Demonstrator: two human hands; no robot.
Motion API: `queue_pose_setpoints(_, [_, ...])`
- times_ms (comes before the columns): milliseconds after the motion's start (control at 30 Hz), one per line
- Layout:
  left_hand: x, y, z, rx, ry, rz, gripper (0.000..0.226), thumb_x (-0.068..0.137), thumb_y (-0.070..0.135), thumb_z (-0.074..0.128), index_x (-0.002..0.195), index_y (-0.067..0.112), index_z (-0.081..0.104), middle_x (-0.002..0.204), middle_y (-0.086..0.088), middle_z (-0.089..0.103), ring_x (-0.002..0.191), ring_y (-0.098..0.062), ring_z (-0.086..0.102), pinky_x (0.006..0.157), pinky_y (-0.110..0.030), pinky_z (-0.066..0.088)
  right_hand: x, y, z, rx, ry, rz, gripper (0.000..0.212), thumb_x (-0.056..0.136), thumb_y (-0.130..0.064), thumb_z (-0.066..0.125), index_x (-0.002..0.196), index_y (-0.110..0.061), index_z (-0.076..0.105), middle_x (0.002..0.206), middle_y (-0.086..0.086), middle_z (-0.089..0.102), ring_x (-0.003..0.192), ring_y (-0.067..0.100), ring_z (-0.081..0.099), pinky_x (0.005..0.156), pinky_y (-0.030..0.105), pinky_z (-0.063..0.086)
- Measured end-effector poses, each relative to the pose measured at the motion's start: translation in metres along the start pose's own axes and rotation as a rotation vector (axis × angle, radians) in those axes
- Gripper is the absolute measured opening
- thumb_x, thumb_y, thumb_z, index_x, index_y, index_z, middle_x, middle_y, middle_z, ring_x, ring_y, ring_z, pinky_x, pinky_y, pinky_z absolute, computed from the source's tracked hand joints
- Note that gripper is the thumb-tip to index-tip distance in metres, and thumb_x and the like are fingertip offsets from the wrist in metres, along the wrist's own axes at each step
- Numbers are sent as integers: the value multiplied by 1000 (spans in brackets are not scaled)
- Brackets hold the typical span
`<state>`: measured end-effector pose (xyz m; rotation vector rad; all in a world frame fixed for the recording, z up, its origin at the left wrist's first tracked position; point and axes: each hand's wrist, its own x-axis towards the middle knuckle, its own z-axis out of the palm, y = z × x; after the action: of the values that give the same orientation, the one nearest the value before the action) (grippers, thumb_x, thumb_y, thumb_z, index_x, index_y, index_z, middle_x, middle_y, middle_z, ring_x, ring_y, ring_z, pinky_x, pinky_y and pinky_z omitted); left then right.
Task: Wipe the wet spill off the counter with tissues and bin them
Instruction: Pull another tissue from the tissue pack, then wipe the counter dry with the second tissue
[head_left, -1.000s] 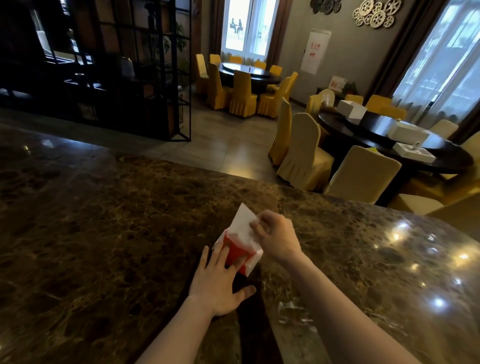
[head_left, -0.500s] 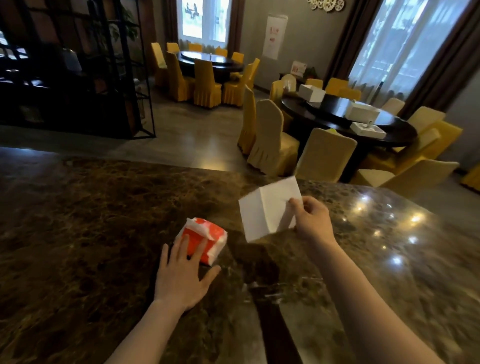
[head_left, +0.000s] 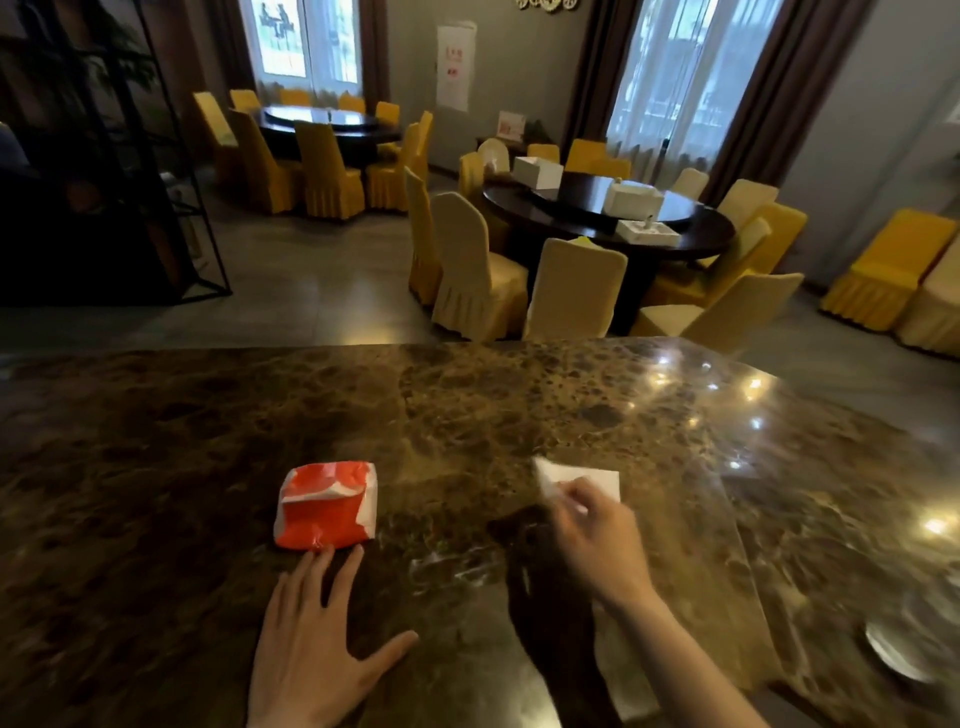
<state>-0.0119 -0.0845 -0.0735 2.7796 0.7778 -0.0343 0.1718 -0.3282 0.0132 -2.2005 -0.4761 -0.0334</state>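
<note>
Since before, right hand (head_left: 597, 540) lowers the tissue (head_left: 582, 480), pinched in its fingers, onto the table (head_left: 467, 415) at centre-right, while left hand (head_left: 317, 649) lies flat, released from the red pack (head_left: 327, 506).

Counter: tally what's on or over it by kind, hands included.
Tissue pack: 1
Loose tissue: 1, pinched in the right hand
Hands: 2, left hand open and flat on the counter, right hand
Total: 4
</note>
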Motion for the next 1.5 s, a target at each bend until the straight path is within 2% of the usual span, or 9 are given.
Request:
queue_pose_setpoints(133, [2,-2,2,34,-97,29,137,47,114,2,154,35,-30,168,-2,-33,156,-22,-26,130,-46,-11,-30,-3,57,-29,-299,-58,11,100,-36,62,95,-28,67,106,-5,68,100,13,60,92,37,47])
queue_pose_setpoints(200, [5,-5,2,64,-143,52,137,48,116,8,149,33,-35,166,-1,-35,154,-21,-31,129,-47,-13,-41,-3,77,-82,-427,-108,30,102,-52,51,117,-32,68,128,-7,63,122,12,52,111,42,38])
queue_pose_setpoints(267, [5,-9,3,96,-161,72,141,47,117,10,149,32,-36,166,-1,-35,153,-20,-32,130,-46,-13,-45,-4,87,-139,-535,-117,47,105,-57,36,144,-35,53,158,-8,43,149,13,28,125,46,16])
queue_pose_setpoints(400, [5,-12,4,116,-145,81,146,47,118,10,152,25,-33,168,-1,-32,154,-18,-31,130,-45,-12,-49,0,101,-384,-681,-307,56,107,-54,15,160,-37,21,172,-8,2,156,18,-13,124,41,-13])
queue_pose_setpoints(533, [3,-9,2,127,-161,80,148,46,117,8,152,23,-34,166,-1,-35,153,-18,-33,129,-45,-14,-48,20,110,-556,-563,-342,57,105,-55,17,160,-44,6,171,-6,-9,155,19,-17,120,39,-17])
queue_pose_setpoints(767, [2,-6,-4,140,-220,78,151,42,117,3,150,20,-38,161,-1,-42,152,-19,-35,128,-44,-18,-8,55,68,-685,-371,96,56,108,-46,18,162,-38,3,171,10,-11,157,33,-12,126,50,-3])
queue_pose_setpoints(1067, [14,-4,-3,211,-288,52,154,42,118,14,145,17,-40,154,-3,-46,150,-20,-33,127,-45,-15,-38,15,122,-575,-551,-275,59,102,-55,15,159,-47,4,170,-3,-13,154,19,-22,119,38,-20])
queue_pose_setpoints(1333, [17,-3,-5,218,-327,42,155,37,118,5,140,13,-44,155,-4,-46,150,-20,-33,127,-46,-15,13,113,12,-659,-289,293,58,108,-44,14,162,-36,-4,171,6,-17,156,27,-18,127,49,-7])
queue_pose_setpoints(1500, [15,-4,-3,211,-308,40,152,43,117,11,141,16,-44,155,-3,-47,150,-20,-34,127,-46,-16,-12,41,94,-610,-403,8,60,106,-44,16,162,-32,-2,170,8,-18,154,30,-22,125,49,-12])
